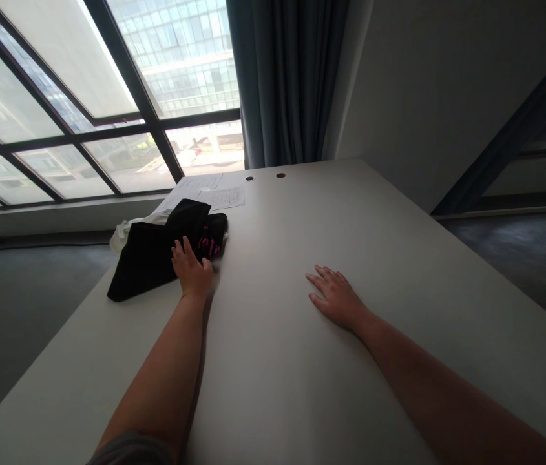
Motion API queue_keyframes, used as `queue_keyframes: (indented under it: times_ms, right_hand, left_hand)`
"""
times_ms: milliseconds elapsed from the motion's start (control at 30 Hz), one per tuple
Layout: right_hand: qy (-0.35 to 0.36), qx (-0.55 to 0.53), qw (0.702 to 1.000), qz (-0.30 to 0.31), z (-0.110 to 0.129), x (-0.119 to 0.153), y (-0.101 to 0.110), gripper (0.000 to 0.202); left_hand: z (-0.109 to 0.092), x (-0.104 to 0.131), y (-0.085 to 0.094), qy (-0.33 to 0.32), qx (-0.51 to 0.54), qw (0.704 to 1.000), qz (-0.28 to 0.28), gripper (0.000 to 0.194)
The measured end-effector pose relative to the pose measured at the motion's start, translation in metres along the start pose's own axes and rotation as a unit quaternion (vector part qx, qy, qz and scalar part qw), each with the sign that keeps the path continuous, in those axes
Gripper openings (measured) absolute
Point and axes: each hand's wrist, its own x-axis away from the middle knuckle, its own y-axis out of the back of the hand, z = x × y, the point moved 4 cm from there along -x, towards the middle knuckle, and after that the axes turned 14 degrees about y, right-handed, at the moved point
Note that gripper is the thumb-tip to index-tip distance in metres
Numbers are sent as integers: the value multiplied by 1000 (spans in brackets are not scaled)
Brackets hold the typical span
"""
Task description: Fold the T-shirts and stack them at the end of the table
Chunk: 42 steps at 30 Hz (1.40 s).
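Black folded cloth (149,255), which looks like a garment, lies on the left side of the white table (273,310), with pink lettering near its right end. My left hand (192,268) is at its near right edge, fingers spread over the cloth; whether they press on it I cannot tell. Some white cloth (120,236) sticks out from behind the black one. Over the middle of the table is my right hand (335,296), palm down and fingers apart, holding nothing.
Printed paper sheets (224,197) lie at the far left of the table. Two round cable holes (280,175) sit near the far edge. Beyond stand a dark curtain (287,84) and large windows (190,58). Grey floor (21,284) shows on both sides.
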Motion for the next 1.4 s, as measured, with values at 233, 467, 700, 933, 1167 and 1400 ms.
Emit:
queue_keyframes:
  times_ms: [233, 467, 700, 933, 1167, 1400]
  right_hand:
    - [-4, -7, 1000, 6, 1, 0, 2, 59]
    - [-1, -1, 1000, 4, 1, 0, 1, 59]
    - [2, 3, 1000, -1, 0, 0, 0, 59]
    - [-1, 3, 1000, 3, 1, 0, 1, 59]
    - [2, 8, 1000, -5, 0, 0, -1, 58]
    - [2, 3, 1000, -2, 0, 0, -2, 59]
  left_hand:
    - [3, -1, -8, 34, -42, 997, 54, 81]
    - [0, 0, -11, 23, -56, 996, 67, 64]
    - [4, 1, -17, 18, -44, 997, 66, 49]
    - [10, -2, -27, -4, -33, 996, 79, 60]
    - [9, -3, -30, -11, -25, 994, 105, 60]
    - [-4, 2, -14, 21, -27, 997, 76, 52]
